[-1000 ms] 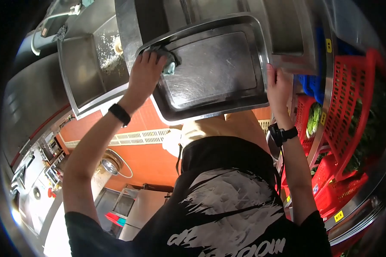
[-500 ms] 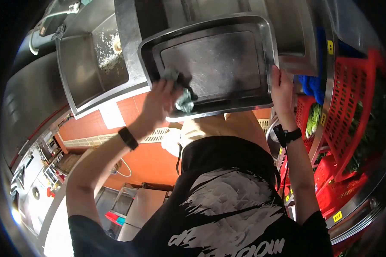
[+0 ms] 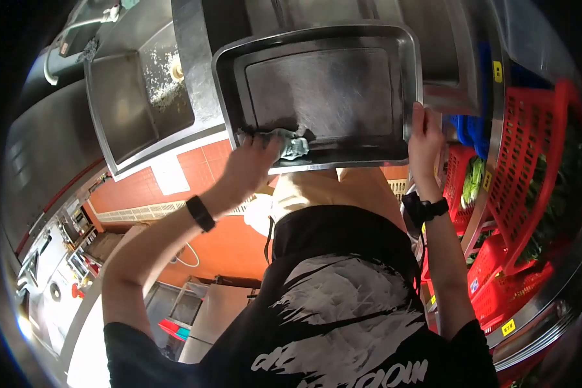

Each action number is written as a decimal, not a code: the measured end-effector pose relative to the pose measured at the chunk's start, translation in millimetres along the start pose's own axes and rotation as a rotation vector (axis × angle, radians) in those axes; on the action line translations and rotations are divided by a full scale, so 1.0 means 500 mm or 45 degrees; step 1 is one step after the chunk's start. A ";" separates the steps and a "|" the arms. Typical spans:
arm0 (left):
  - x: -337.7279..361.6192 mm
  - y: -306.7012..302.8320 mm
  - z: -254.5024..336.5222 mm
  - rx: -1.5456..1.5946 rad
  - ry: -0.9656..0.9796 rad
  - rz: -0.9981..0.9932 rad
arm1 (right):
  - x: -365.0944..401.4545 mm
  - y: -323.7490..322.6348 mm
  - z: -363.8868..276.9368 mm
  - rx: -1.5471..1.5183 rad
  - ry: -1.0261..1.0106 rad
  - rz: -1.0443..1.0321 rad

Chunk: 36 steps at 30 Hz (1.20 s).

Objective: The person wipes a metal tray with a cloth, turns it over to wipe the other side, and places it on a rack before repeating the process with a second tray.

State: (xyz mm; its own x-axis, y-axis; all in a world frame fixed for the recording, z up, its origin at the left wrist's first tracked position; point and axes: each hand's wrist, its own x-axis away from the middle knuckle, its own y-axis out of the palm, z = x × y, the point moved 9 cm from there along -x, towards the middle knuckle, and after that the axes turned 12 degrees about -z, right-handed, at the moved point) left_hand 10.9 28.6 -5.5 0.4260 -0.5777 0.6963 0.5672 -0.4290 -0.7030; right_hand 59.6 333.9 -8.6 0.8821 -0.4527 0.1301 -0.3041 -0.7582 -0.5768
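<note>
A rectangular metal tray [image 3: 323, 87] with raised sides is held out in front of me at the counter. My right hand [image 3: 425, 145] grips its near right edge, fingers closed over the rim. Inside the tray, at the near left corner, a greyish-green cloth [image 3: 293, 149] lies against the metal. My left hand [image 3: 252, 165] is closed on that cloth, pressing it to the tray; part of the cloth is hidden under the fingers.
To the left is a steel sink [image 3: 126, 110] with white bits scattered around its drain. On the right stand red plastic baskets [image 3: 524, 168] with green leafy vegetables [image 3: 473, 181] on a metal rack. Steel basins lie beyond the tray.
My left hand and the cloth have moved slightly right and down along the tray's near left corner. The tray has shifted a little to the right; my right hand keeps its grip.
</note>
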 end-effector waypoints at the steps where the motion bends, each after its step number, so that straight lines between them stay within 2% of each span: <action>1: -0.001 -0.001 0.013 0.029 -0.024 0.022 | -0.002 0.001 0.005 -0.053 0.012 -0.022; 2: -0.012 -0.007 0.028 0.022 -0.016 0.023 | -0.006 0.004 0.009 -0.107 0.022 -0.043; 4: -0.038 -0.006 0.040 0.431 -0.138 -0.069 | -0.012 0.009 0.009 -0.124 0.065 -0.036; 5: -0.049 -0.025 0.069 0.490 -0.141 -0.179 | -0.011 0.011 0.013 -0.139 0.101 -0.048; 6: -0.065 -0.042 0.098 0.536 -0.046 -0.049 | -0.008 0.014 0.022 -0.130 0.106 -0.046; 8: -0.103 -0.064 0.168 0.535 0.117 -0.007 | -0.009 0.040 0.043 -0.127 0.152 -0.109; 10: -0.149 -0.091 0.237 0.585 0.121 0.015 | -0.003 0.048 0.035 -0.117 0.145 -0.115; 12: -0.194 -0.119 0.297 0.787 0.271 0.171 | 0.004 0.063 0.052 -0.395 0.172 -0.131; 13: -0.216 -0.120 0.310 0.789 0.272 0.175 | 0.007 0.074 0.069 -0.486 0.219 -0.185; 16: -0.271 -0.120 0.307 0.913 0.246 0.070 | 0.005 0.075 0.112 -0.694 0.188 -0.190; 17: -0.285 -0.117 0.281 1.152 0.119 -0.054 | 0.000 0.082 0.112 -0.792 0.206 -0.316; 18: -0.289 -0.102 0.264 1.386 -0.011 -0.182 | -0.003 0.080 0.106 -0.794 0.214 -0.308; 19: -0.282 -0.101 0.251 1.606 -0.075 -0.171 | -0.008 0.074 0.093 -0.767 0.154 -0.248; 20: -0.278 -0.114 0.248 1.604 -0.069 -0.180 | -0.011 0.065 0.074 -0.738 0.096 -0.190; 22: -0.274 -0.144 0.225 1.814 -0.117 -0.046 | -0.018 0.056 0.056 -0.741 0.120 -0.181; 24: -0.299 -0.147 0.208 1.793 -0.098 0.039 | -0.023 0.060 0.050 -0.595 0.128 -0.263; 26: -0.312 -0.176 0.155 1.758 -0.178 0.475 | -0.022 0.060 0.062 -0.506 0.095 -0.283; 27: -0.329 -0.191 0.142 1.758 -0.178 0.472 | -0.022 0.059 0.061 -0.414 0.062 -0.302; 29: -0.344 -0.236 0.105 1.849 -0.090 0.703 | -0.019 0.058 0.062 -0.377 0.062 -0.297; 30: -0.345 -0.237 0.109 1.850 -0.092 0.702 | -0.017 0.057 0.059 -0.341 0.060 -0.294; 32: -0.339 -0.271 0.129 1.427 -0.059 0.792 | -0.015 0.055 0.045 -0.336 0.035 -0.257; 34: -0.316 -0.262 0.152 1.326 0.032 0.792 | -0.012 0.049 0.032 -0.339 0.000 -0.217; 36: -0.296 -0.231 0.197 1.191 0.225 0.643 | -0.004 0.060 0.050 -0.582 0.148 -0.247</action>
State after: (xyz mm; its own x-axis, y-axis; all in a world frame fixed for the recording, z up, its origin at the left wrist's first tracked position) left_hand -48.2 231.8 -13.0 0.6969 -0.6632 0.2730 0.6998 0.5455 -0.4612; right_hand 57.6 323.8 -46.7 0.8999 -0.3131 0.3035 -0.2883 -0.9494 -0.1245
